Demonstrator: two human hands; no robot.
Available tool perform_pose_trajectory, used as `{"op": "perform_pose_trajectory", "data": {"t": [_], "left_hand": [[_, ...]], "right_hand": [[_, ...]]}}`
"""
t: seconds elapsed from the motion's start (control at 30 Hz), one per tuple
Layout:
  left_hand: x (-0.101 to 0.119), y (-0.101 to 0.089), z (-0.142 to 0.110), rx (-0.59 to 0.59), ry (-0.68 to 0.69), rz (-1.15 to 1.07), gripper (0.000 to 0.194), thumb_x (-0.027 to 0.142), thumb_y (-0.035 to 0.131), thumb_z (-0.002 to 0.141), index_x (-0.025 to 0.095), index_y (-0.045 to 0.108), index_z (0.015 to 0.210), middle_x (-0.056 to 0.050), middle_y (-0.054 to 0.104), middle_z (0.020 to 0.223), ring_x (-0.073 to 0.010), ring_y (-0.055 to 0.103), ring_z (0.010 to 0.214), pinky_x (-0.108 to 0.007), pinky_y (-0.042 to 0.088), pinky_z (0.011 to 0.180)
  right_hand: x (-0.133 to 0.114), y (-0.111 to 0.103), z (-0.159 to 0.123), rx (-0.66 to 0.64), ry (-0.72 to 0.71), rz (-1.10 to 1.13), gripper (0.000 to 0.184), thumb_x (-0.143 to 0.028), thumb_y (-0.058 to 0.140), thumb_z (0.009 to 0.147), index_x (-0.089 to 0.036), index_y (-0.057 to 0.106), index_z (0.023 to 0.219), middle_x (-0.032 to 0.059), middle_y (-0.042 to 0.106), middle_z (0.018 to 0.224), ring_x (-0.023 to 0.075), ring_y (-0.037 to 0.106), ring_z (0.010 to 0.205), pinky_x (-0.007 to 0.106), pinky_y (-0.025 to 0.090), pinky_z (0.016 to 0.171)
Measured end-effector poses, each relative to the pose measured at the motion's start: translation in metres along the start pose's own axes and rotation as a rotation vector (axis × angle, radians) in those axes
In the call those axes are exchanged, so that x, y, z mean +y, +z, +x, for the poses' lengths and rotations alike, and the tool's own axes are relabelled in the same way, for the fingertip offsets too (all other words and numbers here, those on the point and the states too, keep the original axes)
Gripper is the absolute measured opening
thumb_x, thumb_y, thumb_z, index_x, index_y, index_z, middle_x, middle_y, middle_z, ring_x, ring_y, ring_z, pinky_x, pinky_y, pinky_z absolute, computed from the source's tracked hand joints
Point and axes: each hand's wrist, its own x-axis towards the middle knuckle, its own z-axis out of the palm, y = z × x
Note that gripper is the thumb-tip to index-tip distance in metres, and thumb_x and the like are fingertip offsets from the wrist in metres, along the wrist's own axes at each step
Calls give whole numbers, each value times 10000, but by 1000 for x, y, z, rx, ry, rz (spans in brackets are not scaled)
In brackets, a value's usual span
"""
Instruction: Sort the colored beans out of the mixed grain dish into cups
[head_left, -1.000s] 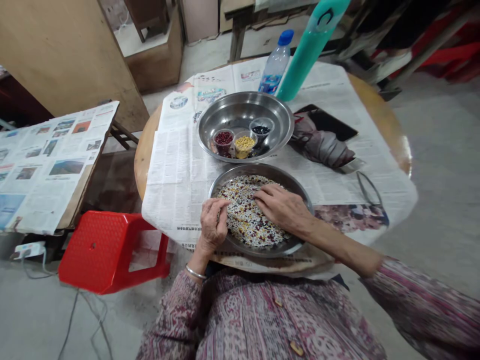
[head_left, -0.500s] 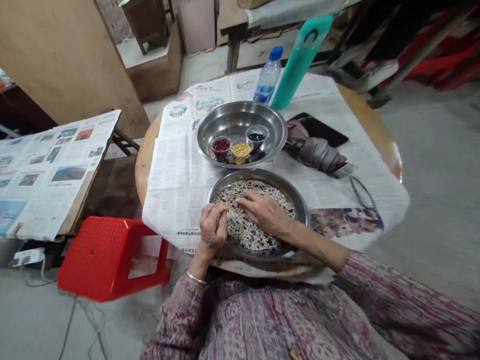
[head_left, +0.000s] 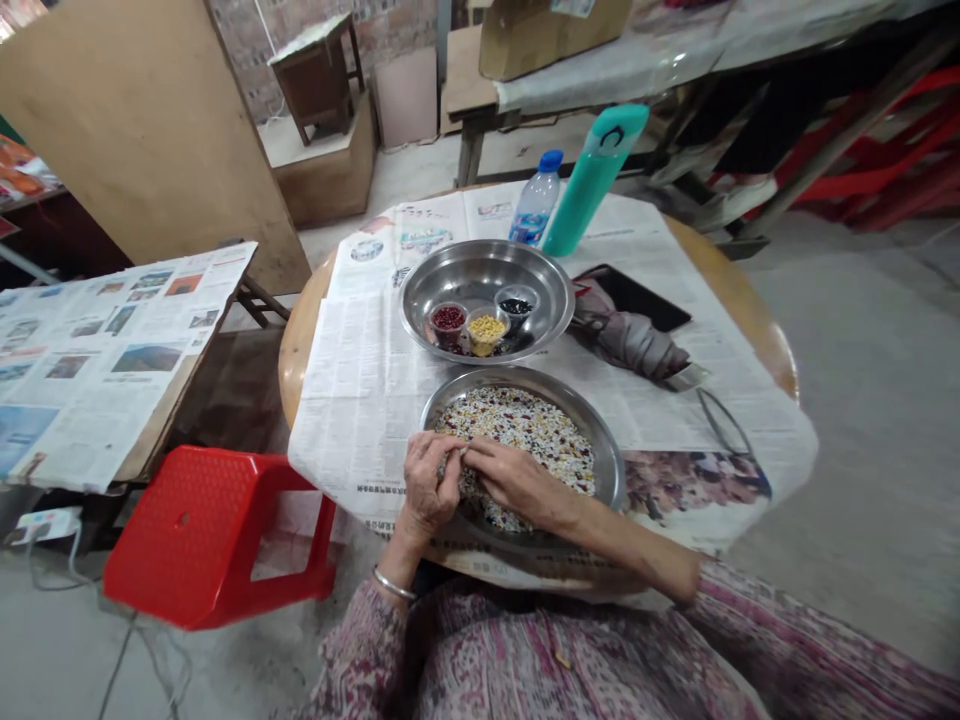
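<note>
My left hand (head_left: pixel 433 482) is at the left rim of the near steel basin (head_left: pixel 613 468), its fingers pinched together. Over the grains, the fingertips of my right hand (head_left: pixel 517 482) are closed and meet those of the left. Whatever lies between them is too small to make out. A mix of white grains with yellow, dark red and black pieces (head_left: pixel 536 425) covers the basin's bottom. Just behind stands a second steel basin (head_left: pixel 450 268) with three clear cups: red beans (head_left: pixel 448 319), yellow beans or kernels (head_left: pixel 487 329) and black beans (head_left: pixel 516 306).
Newspaper (head_left: pixel 352 400) covers the round table. Behind the basins stand a water bottle (head_left: pixel 538 200) and a teal bottle (head_left: pixel 596 185). A folded umbrella (head_left: pixel 634 340) and a dark flat case (head_left: pixel 645 297) lie right. A red stool (head_left: pixel 187 530) is at the left; a person's legs show at the back right.
My right hand has drawn back toward me across the grains, its fingertips now against my left hand's. The view has tilted up slightly, so the table sits lower.
</note>
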Motion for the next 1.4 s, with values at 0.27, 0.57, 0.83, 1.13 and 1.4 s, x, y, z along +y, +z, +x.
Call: {"op": "perform_pose_trajectory", "data": {"t": [0.27,0.57,0.83,1.13,1.4], "left_hand": [[1,0,2,7,22,-12,129,113,557,953,194,655,974,-60,722,925,-199,649,905,-363,506,868],[2,-1,2,17,-1,-4,109,148,566,959,206,657,967,-55,716,919,-196,658,894,-363,517,868],[0,0,0,13,-26,-25,118,158,556,956,214,659,968,-49,714,897,-199,646,884,-376,507,859],[0,1,0,24,-12,-41,116,154,565,949,218,661,962,-45,718,891,-195,646,873,-368,506,860],[0,1,0,9,-20,-34,115,156,566,951,207,667,970,-51,718,910,-195,636,892,-359,496,874]], "right_hand": [[22,-67,54,-37,189,70,181,-98,537,822,-204,681,793,18,705,765,151,634,687,283,505,666],[57,-95,137,180,342,-186,274,-212,524,900,-188,778,998,98,780,1019,229,692,913,373,522,805],[83,-84,183,-50,481,-477,284,-232,546,916,-232,786,1069,113,756,1082,276,675,961,411,501,784],[79,-80,184,-90,491,-509,340,-239,477,951,-184,775,1106,154,750,1128,299,669,1008,393,474,795],[84,-76,181,29,507,-375,221,-207,587,894,-178,770,1014,103,759,1042,252,658,974,365,459,828]]}}
